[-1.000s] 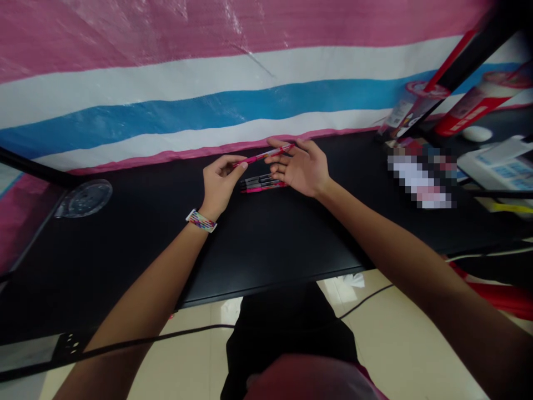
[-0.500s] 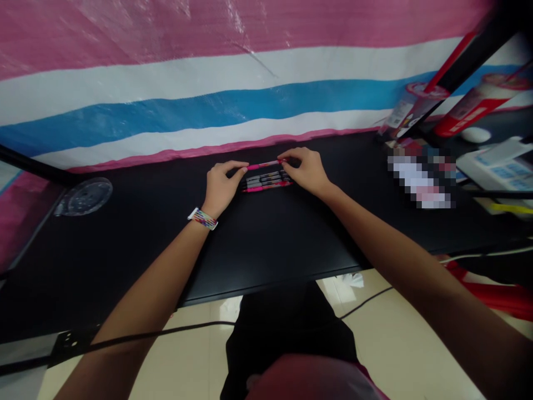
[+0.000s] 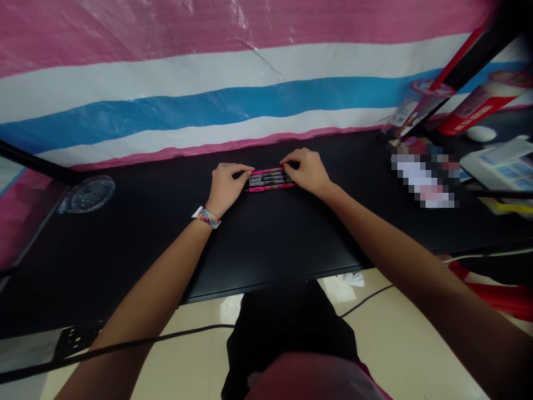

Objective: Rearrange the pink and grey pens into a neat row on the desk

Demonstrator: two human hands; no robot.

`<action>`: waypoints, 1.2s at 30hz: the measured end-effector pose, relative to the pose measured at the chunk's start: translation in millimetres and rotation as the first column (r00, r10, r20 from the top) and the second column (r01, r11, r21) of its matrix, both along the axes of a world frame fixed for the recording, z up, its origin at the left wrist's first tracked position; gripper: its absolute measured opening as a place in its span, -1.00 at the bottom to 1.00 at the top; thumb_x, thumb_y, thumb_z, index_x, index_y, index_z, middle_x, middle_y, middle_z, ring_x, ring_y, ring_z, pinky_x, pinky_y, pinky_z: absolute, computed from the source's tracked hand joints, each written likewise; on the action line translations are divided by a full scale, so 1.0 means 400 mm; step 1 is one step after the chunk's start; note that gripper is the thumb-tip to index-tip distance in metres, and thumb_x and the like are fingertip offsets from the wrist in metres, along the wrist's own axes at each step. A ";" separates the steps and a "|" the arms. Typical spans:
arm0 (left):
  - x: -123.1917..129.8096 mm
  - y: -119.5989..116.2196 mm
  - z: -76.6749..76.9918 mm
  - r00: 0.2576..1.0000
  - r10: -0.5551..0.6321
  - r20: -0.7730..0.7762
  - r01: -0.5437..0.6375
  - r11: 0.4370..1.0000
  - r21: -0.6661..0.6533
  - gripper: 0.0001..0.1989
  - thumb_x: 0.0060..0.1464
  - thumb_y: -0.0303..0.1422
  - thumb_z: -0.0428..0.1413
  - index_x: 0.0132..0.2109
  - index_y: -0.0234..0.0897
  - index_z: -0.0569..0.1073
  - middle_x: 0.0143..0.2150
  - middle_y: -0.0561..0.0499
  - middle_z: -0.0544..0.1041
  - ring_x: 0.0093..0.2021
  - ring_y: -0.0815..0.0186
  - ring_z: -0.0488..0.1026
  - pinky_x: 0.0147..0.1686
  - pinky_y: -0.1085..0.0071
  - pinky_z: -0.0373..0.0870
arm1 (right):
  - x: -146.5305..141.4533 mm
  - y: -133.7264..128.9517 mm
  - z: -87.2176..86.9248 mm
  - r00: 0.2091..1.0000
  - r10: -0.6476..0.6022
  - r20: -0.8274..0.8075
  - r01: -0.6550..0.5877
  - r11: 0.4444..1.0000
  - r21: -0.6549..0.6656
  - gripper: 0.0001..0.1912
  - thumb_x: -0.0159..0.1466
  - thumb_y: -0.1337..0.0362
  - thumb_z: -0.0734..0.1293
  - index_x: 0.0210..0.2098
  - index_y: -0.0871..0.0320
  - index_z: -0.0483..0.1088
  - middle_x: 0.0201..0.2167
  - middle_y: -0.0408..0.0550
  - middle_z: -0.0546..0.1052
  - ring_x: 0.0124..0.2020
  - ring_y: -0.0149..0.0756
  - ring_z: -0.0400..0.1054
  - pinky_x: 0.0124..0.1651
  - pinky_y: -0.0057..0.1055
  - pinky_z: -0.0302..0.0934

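A row of pens lies side by side on the black desk. At its far side is a red pen with a pink cap. My left hand pinches the capped left end of this pen between thumb and forefinger. Its right end is between the fingertips of my right hand. Several grey-and-black pens lie just nearer to me, close together. A second red pen with a pink cap forms the near side of the row. My right fingers hide some of the pens' right ends.
A clear round plastic lid lies at the left. At the back right stand a clear cup with a red straw and a red-and-white cup. A white egg-shaped object is beside them. A dark cable crosses below the desk edge.
The far red pen has come nearer to me and now lies against the grey-and-black pens. Both hands have stayed at its ends. The view has shifted slightly.
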State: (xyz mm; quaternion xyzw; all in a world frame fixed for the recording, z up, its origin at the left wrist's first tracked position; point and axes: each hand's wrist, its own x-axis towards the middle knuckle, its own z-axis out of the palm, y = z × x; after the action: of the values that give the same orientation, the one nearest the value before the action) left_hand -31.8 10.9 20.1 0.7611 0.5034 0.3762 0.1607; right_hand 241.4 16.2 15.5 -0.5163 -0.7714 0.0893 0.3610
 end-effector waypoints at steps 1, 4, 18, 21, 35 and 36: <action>0.001 0.000 0.000 1.000 -0.007 -0.009 0.007 1.000 0.002 -0.82 0.34 -0.34 0.28 -0.06 0.00 0.79 -0.06 0.01 0.81 0.01 0.03 0.67 0.17 0.01 0.45 | 0.000 0.000 -0.002 1.000 0.000 0.002 0.000 1.000 0.000 -0.74 0.34 0.40 0.37 -0.16 0.10 0.74 -0.12 0.03 0.74 -0.03 0.04 0.57 0.19 0.02 0.42; 0.003 0.000 0.001 1.000 -0.014 -0.026 0.014 1.000 0.017 -0.81 0.39 -0.28 0.24 -0.07 -0.02 0.79 -0.07 0.00 0.81 -0.01 0.02 0.67 0.14 0.01 0.44 | 0.001 0.001 -0.005 1.000 0.007 0.005 -0.007 1.000 0.000 -0.75 0.35 0.40 0.36 -0.16 0.10 0.73 -0.14 0.03 0.73 -0.03 0.05 0.55 0.19 0.03 0.40; 0.003 -0.002 0.004 1.000 0.024 -0.020 -0.024 1.000 0.005 -0.68 0.53 -0.22 0.03 -0.06 -0.11 0.69 0.00 -0.05 0.77 0.05 0.01 0.63 0.18 0.05 0.40 | -0.076 -0.075 0.038 0.854 0.471 0.220 -0.510 0.843 0.175 -0.91 0.36 0.32 0.42 -0.26 0.12 0.61 -0.23 0.08 0.58 -0.14 -0.02 0.34 -0.05 -0.10 0.29; 0.002 0.000 0.002 0.999 0.034 0.015 -0.034 0.999 0.030 -0.71 0.53 -0.19 0.04 -0.06 -0.11 0.64 -0.02 -0.06 0.74 0.03 0.05 0.60 0.15 0.08 0.41 | -0.073 -0.078 0.045 0.843 0.495 0.208 -0.525 0.841 0.126 -0.93 0.32 0.29 0.47 -0.19 0.13 0.60 -0.22 0.07 0.61 -0.13 -0.02 0.34 -0.02 -0.10 0.27; 0.038 -0.066 0.054 0.983 -0.175 0.061 0.165 0.976 0.139 -0.84 0.40 -0.17 0.27 -0.08 -0.10 0.69 -0.11 0.00 0.75 -0.06 0.12 0.61 0.06 0.14 0.51 | -0.034 -0.042 0.056 0.857 0.336 -0.391 -0.386 0.921 -0.056 -0.67 0.32 -0.05 0.56 -0.17 0.08 0.67 -0.36 -0.09 0.59 -0.39 -0.30 0.38 -0.29 -0.31 0.30; 0.040 -0.066 0.053 0.983 -0.161 0.089 0.150 0.981 0.124 -0.87 0.39 -0.21 0.28 -0.09 -0.10 0.70 -0.11 -0.01 0.75 -0.05 0.12 0.62 0.06 0.14 0.52 | -0.025 -0.038 0.060 0.854 0.287 -0.434 -0.372 0.920 -0.123 -0.63 0.29 -0.08 0.58 -0.19 0.09 0.65 -0.40 -0.10 0.58 -0.40 -0.30 0.37 -0.31 -0.31 0.29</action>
State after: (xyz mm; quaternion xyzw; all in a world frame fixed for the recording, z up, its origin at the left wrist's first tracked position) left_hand -15.8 -15.4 41.2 0.7866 0.4109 0.4286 0.1695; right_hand 231.5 1.1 39.6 -0.3799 -0.7431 0.3337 0.4384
